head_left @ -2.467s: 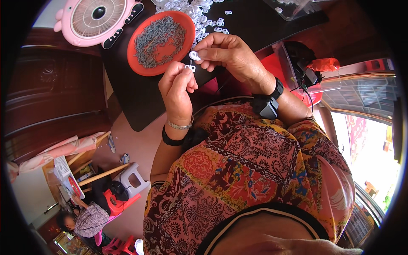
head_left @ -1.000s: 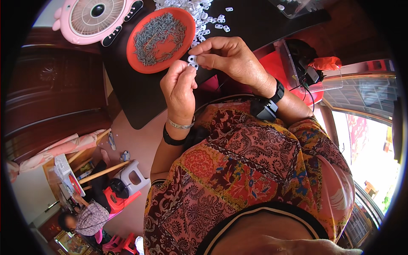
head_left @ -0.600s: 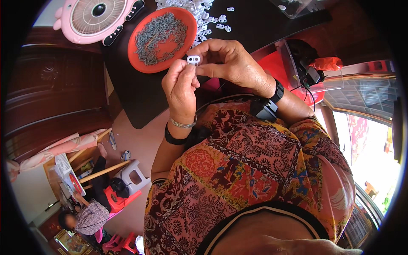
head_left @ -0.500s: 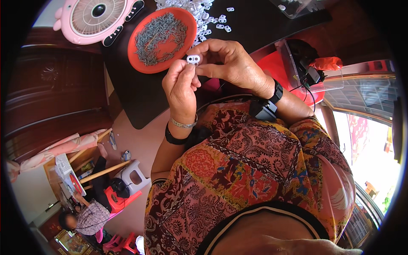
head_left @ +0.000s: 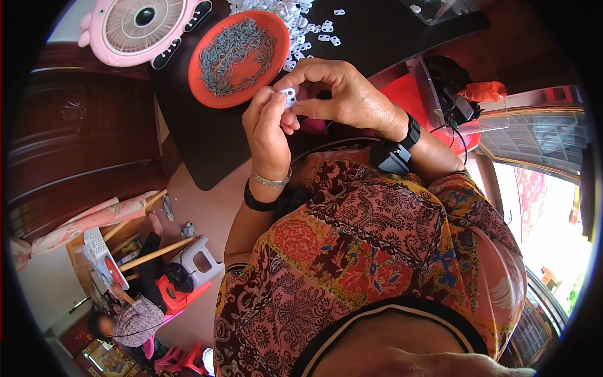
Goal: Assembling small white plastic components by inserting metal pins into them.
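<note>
A small white plastic piece (head_left: 289, 95) with round dark holes is held up between my two hands, beyond the near edge of the dark table. My left hand (head_left: 268, 135) pinches it from the left with thumb and fingers, partly covering it. My right hand (head_left: 355, 97) is curled round its other side, thumb tip at its lower edge and index finger reaching over behind it. Whether a screw sits between the fingers cannot be made out. Just past my left hand stands an orange-red oval basin (head_left: 196, 66) holding many grey screws (head_left: 220, 56).
Many white plastic pieces (head_left: 270, 6) are heaped beyond the basin, several strewn on the dark table (head_left: 370, 38). A pink fan (head_left: 146, 19) stands at the far left. A clear plastic box (head_left: 496, 119) is at right. At lower left, another person (head_left: 135, 320) sits near a grey stool (head_left: 200, 261).
The white piece has turned and tilted between my fingers, and my left thumb has shifted up over it. Both hands otherwise stay in nearly the same place.
</note>
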Tool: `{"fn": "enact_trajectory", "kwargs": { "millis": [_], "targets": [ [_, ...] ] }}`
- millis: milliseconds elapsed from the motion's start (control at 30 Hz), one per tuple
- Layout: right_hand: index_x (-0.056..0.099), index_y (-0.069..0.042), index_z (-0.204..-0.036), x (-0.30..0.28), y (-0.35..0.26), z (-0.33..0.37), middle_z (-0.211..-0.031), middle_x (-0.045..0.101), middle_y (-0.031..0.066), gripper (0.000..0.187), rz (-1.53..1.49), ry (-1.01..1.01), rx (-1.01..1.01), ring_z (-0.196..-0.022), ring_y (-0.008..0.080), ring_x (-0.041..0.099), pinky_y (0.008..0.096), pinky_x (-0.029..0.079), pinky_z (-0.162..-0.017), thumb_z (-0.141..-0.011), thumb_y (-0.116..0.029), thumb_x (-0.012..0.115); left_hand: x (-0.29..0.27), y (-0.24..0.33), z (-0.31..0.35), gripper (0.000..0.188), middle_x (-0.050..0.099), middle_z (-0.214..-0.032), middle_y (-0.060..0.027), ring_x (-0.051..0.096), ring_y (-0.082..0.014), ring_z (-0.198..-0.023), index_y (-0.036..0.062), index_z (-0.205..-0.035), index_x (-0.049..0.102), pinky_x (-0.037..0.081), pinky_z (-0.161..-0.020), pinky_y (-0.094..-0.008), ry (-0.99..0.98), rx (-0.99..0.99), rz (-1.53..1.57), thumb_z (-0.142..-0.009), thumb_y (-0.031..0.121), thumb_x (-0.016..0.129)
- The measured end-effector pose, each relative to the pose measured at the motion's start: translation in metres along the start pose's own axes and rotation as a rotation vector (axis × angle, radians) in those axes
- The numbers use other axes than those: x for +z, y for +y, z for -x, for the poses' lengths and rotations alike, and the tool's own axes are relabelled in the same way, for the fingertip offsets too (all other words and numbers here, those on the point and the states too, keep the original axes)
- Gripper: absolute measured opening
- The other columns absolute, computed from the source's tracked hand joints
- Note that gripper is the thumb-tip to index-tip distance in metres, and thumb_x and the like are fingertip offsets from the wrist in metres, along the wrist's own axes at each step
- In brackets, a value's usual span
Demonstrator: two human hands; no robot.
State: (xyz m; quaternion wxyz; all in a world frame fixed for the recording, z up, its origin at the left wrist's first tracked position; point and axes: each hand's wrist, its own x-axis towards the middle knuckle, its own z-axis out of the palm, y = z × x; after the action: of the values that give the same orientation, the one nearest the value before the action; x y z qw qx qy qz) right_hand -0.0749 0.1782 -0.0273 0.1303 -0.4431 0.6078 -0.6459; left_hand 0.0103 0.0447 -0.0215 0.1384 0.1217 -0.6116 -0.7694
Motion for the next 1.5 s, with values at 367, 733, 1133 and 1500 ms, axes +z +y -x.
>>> {"fn": "enact_trajectory", "kwargs": {
  "millis": [367, 733, 1133, 1500],
  "targets": [
    [0.065, -0.003, -0.101, 0.006, -0.003, 0.001, -0.086, 0.064, 0.0074, 0.029, 0.288, 0.108, -0.149, -0.078, 0.0193, 0.063, 0.0289, 0.051, -0.069, -0.075, -0.011, 0.075, -0.003, -0.006, -0.002, 0.027, 0.046, -0.058, 0.0015, 0.044, -0.0064, -0.050, 0.0051, -0.070, 0.049, 0.034, -0.046, -0.0195, -0.002, 0.035, -0.070, -0.091, 0.023, 0.051],
    [0.066, -0.002, -0.095, 0.003, -0.009, 0.002, -0.082, 0.066, 0.0089, 0.018, 0.272, 0.058, -0.100, -0.074, 0.0210, 0.066, 0.0285, 0.053, -0.065, -0.078, -0.007, 0.071, -0.003, -0.006, 0.000, 0.028, 0.045, -0.055, 0.0006, 0.043, -0.0061, -0.048, 0.0039, -0.068, 0.049, 0.032, -0.045, -0.0201, -0.036, 0.079, -0.098, -0.090, 0.020, 0.049],
    [0.064, -0.003, -0.092, 0.007, -0.012, 0.002, -0.075, 0.066, 0.0094, 0.014, 0.285, 0.043, -0.112, -0.069, 0.0247, 0.068, 0.0303, 0.053, -0.061, -0.082, -0.010, 0.068, 0.000, -0.004, 0.004, 0.030, 0.042, -0.054, 0.0011, 0.041, -0.0060, -0.046, 0.0052, -0.065, 0.044, 0.030, -0.043, -0.0199, -0.008, 0.062, -0.104, -0.090, 0.021, 0.048],
    [0.064, -0.001, -0.097, 0.009, -0.021, 0.001, -0.079, 0.066, 0.0099, 0.023, 0.347, 0.094, -0.137, -0.072, 0.0204, 0.067, 0.0281, 0.052, -0.061, -0.078, -0.011, 0.073, 0.000, 0.003, 0.006, 0.027, 0.042, -0.058, 0.0021, 0.038, -0.0048, -0.052, 0.0046, -0.067, 0.046, 0.031, -0.046, -0.0200, 0.013, 0.092, -0.110, -0.090, 0.018, 0.049]
  ]
}}
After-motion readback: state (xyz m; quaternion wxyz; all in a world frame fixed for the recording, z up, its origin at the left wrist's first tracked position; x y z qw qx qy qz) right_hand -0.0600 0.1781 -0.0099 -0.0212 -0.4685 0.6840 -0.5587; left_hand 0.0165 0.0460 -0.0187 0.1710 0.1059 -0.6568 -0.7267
